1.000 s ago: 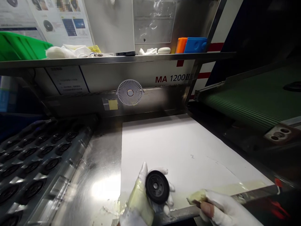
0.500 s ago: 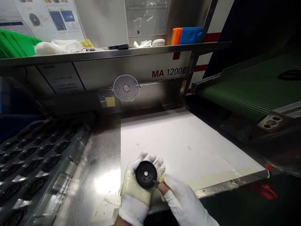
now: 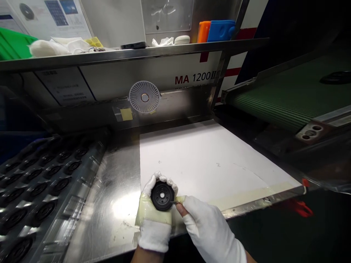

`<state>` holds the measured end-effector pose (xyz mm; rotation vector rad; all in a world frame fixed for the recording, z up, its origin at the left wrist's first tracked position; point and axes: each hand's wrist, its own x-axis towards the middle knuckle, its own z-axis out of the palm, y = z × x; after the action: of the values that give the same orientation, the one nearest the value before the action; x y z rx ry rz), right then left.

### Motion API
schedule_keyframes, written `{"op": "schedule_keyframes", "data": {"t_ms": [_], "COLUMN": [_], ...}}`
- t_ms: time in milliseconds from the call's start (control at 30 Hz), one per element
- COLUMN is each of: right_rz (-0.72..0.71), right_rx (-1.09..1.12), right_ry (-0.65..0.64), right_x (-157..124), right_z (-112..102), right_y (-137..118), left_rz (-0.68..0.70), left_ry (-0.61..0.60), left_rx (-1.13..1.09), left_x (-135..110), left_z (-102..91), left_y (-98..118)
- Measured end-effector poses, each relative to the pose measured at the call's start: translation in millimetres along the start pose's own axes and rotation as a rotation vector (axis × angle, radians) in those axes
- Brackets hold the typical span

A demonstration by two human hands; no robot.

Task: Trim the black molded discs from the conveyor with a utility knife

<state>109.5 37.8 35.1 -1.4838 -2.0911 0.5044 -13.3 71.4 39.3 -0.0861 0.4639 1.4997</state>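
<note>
A stainless steel workbench [image 3: 115,197] runs under everything here, and a white sheet [image 3: 197,157] lies flat on it as the landmark. Behind the white sheet stands a machine panel lettered "MA 1200" [image 3: 194,78], with a steel shelf [image 3: 137,52] above carrying a green bin [image 3: 13,44], white cloths [image 3: 49,47], and orange and blue blocks [image 3: 221,31]. A small wire-guarded fan [image 3: 144,96] hangs on the panel, directly behind the sheet. To the right of the sheet runs a green ribbed conveyor belt [image 3: 290,95]; to its left sits a tray of black round parts in rows [image 3: 46,182]. Pale tape [image 3: 246,197] lines the sheet's near edge.

At the sheet's near left corner, the left hand [image 3: 155,223], in a white glove wrapped with pale tape, curls its fingers [image 3: 160,178] around the rim of a black round part [image 3: 162,196] with a central hole. The right hand [image 3: 205,226], also gloved, pinches a thin pointed tool [image 3: 173,202], its tip just at the black part's edge.
</note>
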Motion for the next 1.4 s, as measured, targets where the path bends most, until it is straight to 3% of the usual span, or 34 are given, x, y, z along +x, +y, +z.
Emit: {"op": "schedule_keyframes", "data": {"t_ms": [567,700,833,967,1067,1167,1233,1400], "right_rz": [-0.067,0.01,0.06,0.081,0.081,0.047,0.051,0.122], "right_rx": [-0.028,0.072,0.198,0.156,0.111,0.227,0.324,0.392], "right_ry": [0.003,-0.039,-0.12,-0.103,-0.209,-0.404,-0.424,-0.247], "right_x": [-1,0,4,8,9,8,8,8], "right_z": [6,4,-2,-7,-12,-19,-23,-21], "right_y": [-6,-6,-4,-4,-7,-11,-10,6], "left_rz": [0.129,0.232,0.251,0.421,0.552,0.604,0.571,0.268], "left_ry": [0.062,-0.009,-0.01,-0.063,-0.103,-0.1,-0.088,0.035], "left_rx": [-0.015,0.071,0.109,0.38,0.621,0.679,0.588,0.168], "left_x": [-1,0,-3,-12,-19,-20,-17,-6], "left_z": [2.3,0.1,2.0,0.3,-4.1,-5.9,-4.6,0.7], "left_y": [-2,1,2,-1,-2,-2,-1,5]}}
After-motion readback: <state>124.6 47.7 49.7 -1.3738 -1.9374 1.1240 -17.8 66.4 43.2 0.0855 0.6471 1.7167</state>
